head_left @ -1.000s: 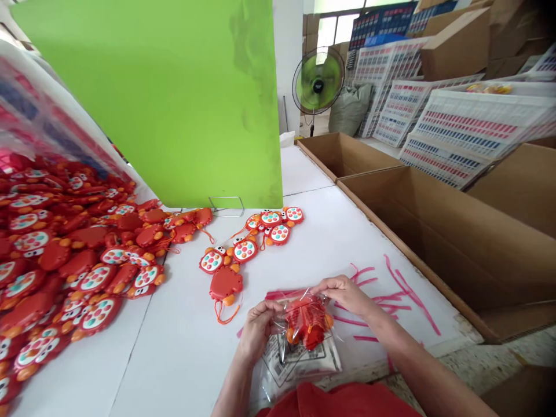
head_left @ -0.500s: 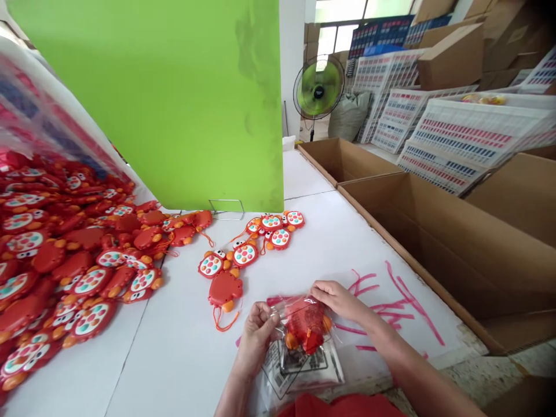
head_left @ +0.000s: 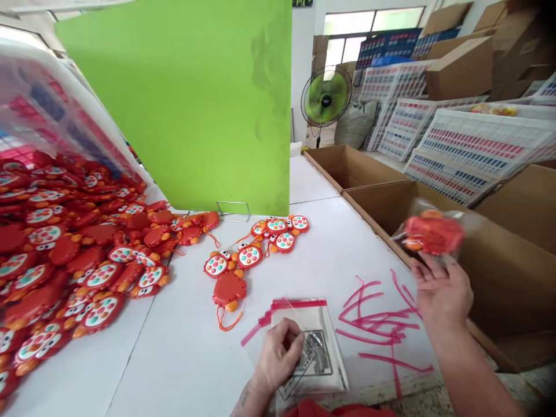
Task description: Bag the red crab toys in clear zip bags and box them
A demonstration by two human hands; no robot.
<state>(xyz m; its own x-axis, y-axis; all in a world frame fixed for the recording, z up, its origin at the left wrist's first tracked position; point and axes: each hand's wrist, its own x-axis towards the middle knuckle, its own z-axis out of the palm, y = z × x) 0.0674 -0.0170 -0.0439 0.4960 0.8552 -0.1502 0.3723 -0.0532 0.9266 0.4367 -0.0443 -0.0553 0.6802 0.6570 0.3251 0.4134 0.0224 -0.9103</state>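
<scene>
My right hand [head_left: 445, 289] is over the near edge of a cardboard box, palm up with fingers stretched out. A red crab-like toy in a clear bag [head_left: 434, 233] is at its fingertips, blurred by motion; the fingers are not wrapped round it. My left hand [head_left: 282, 354] is on a stack of clear plastic bags [head_left: 319, 315] with printed labels and pink strips, its thumb and fingers pinched at the top bag. Several loose toys [head_left: 229, 288] with orange cords lie ahead on the white table, some face up with coloured dots.
A large heap of the same toys [head_left: 99, 275] covers the table's left side. A green board [head_left: 195, 104] stands upright behind, near a wire stand [head_left: 233, 211]. Open cardboard boxes [head_left: 376, 202] line the right edge. Beyond are a fan [head_left: 325, 99] and white crates [head_left: 469, 142].
My right hand has moved right and carried the bagged toy from the bag stack to over the box, with its fingers now spread. My left hand has come away from that toy onto the stack.
</scene>
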